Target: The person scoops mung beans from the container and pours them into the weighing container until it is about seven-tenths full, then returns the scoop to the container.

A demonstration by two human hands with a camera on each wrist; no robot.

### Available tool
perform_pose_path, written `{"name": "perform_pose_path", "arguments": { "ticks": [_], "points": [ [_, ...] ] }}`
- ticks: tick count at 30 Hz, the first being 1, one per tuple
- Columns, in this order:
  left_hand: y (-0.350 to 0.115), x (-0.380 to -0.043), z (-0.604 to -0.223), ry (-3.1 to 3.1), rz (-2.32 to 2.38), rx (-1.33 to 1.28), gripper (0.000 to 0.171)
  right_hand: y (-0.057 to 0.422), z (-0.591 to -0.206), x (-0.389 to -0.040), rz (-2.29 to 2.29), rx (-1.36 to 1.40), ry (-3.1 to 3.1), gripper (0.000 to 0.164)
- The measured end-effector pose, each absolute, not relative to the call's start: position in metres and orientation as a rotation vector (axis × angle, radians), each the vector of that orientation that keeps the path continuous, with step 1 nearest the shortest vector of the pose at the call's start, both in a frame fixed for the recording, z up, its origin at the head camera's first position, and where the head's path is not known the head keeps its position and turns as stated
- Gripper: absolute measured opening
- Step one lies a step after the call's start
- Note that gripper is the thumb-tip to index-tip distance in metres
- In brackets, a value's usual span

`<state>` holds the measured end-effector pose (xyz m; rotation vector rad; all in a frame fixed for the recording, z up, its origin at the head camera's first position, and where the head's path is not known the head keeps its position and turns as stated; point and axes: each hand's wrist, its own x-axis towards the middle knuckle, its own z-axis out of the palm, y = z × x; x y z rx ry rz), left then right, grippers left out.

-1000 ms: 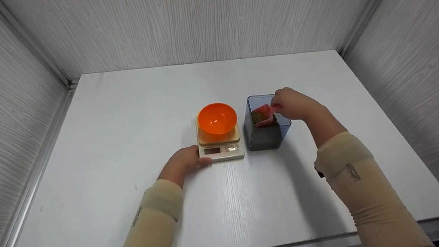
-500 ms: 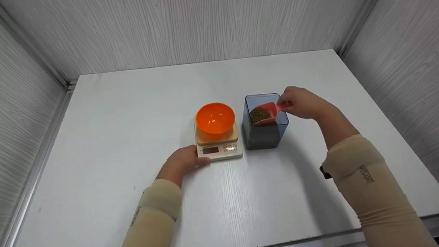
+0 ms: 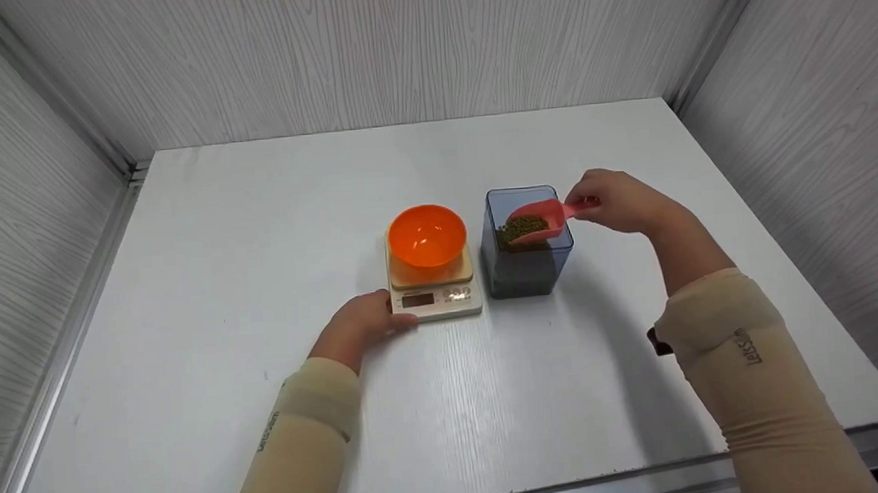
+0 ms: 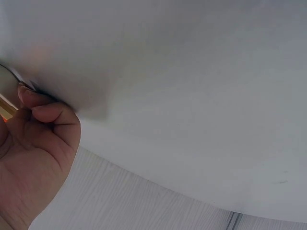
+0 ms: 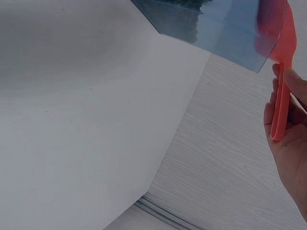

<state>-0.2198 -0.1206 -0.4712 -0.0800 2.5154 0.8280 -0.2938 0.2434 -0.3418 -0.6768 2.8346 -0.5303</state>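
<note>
Your left hand [image 3: 366, 316] holds the scale [image 3: 448, 306] at its near left corner, fingers bent against the side and thumb along the front edge. The orange bowl [image 3: 427, 236] sits upright on the scale. The fingers of your right hand [image 3: 621, 201] grip the handle of the pink scoop [image 3: 552, 212], its head, heaped with green grains [image 3: 527, 227], in the mouth of the bluish container [image 3: 519, 276]. That stands on the tabletop [image 3: 287, 224], just right of the scale.

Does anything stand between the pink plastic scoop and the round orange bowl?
Yes, the left wall of the translucent bluish rectangular container stands between scoop and bowl; nothing else visible does.
</note>
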Motion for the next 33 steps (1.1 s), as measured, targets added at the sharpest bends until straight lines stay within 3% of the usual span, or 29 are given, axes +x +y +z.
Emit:
{"name": "perform_pose_path", "arguments": {
  "ticks": [19,33],
  "points": [
    [-0.115,-0.215,-0.465,2.539,0.787,-0.054,0.065,0.264,-0.376,-0.288,-1.075,-0.355,2.702,0.022],
    [-0.115,-0.218,-0.467,2.519,0.808,-0.057,0.065,0.261,-0.383,-0.288,-1.159,-0.237,2.734,0.024]
  ]
}}
